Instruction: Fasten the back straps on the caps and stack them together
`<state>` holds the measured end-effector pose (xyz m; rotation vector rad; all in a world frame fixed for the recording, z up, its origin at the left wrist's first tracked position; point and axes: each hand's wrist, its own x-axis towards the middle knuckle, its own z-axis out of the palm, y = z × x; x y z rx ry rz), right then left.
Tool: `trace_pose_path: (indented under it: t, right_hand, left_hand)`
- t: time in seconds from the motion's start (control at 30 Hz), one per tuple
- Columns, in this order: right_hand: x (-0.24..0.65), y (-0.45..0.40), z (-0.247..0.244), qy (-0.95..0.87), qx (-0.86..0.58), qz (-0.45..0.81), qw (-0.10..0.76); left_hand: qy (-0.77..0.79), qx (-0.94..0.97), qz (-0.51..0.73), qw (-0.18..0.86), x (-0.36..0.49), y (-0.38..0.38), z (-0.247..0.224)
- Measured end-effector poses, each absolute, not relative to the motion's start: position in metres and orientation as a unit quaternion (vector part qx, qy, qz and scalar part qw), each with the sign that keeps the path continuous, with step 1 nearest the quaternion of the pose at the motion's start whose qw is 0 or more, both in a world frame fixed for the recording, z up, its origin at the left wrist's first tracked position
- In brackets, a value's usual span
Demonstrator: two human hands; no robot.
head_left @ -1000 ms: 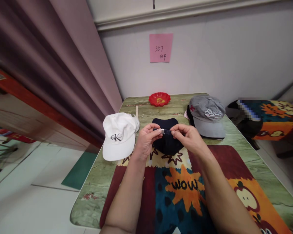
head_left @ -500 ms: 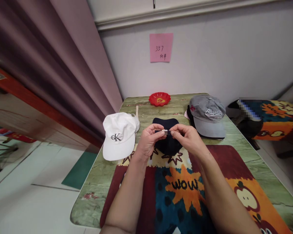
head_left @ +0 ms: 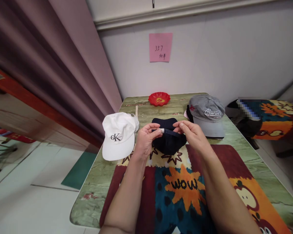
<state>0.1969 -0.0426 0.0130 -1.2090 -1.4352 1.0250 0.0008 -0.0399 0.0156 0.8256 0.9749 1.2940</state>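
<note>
A dark navy cap (head_left: 169,143) lies at the middle of the table, its brim pointing toward the wall. Across its back opening runs a dark strap (head_left: 169,132) with a small silvery buckle (head_left: 162,130). My left hand (head_left: 147,135) pinches the strap at the buckle between thumb and fingertips. At the strap's right side, my right hand (head_left: 191,131) is closed in a pinch on the strap or the cap's edge; exactly which is hard to see. To the left sits a white cap (head_left: 118,135) with black letters. A grey cap (head_left: 207,112) rests on other caps at the right.
A red scalloped dish (head_left: 159,98) stands near the table's back edge. Under my forearms a colourful mat (head_left: 185,185) covers the front of the wooden-patterned table (head_left: 88,182). A pink note (head_left: 160,47) hangs on the wall, and a curtain (head_left: 88,48) drops at the left.
My right hand has moved right, away from the buckle, and more of the strap shows between my hands. My left hand stays at the buckle.
</note>
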Motion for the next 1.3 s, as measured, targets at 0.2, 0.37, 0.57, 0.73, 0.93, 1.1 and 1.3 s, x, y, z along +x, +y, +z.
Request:
trace_pose_path:
  t: [0.2, 0.37, 0.57, 0.73, 0.93, 1.1, 1.3]
  right_hand:
    - [0.189, -0.045, 0.012, -0.640, -0.503, 0.407, 0.415]
    - [0.178, -0.047, 0.010, -0.663, -0.493, 0.375, 0.420]
    - [0.173, -0.050, 0.015, -0.732, -0.473, 0.222, 0.438]
    - [0.170, -0.049, 0.014, -0.760, -0.478, 0.120, 0.424]
    - [0.171, -0.048, 0.013, -0.777, -0.467, 0.116, 0.405]
    - [0.172, -0.047, 0.012, -0.771, -0.475, 0.127, 0.406]
    - [0.174, -0.046, 0.011, -0.757, -0.487, 0.165, 0.405]
  left_hand:
    - [0.439, 0.366, 0.553, 0.607, 0.002, -0.040, 0.016]
    - [0.426, 0.364, 0.533, 0.634, 0.003, -0.042, 0.017]
    - [0.406, 0.362, 0.532, 0.649, 0.002, -0.042, 0.017]
    - [0.411, 0.360, 0.550, 0.632, 0.001, -0.040, 0.015]
    - [0.412, 0.352, 0.562, 0.625, 0.004, -0.041, 0.017]
    - [0.418, 0.361, 0.552, 0.625, 0.004, -0.041, 0.018]
    - [0.429, 0.369, 0.555, 0.610, 0.002, -0.039, 0.013]
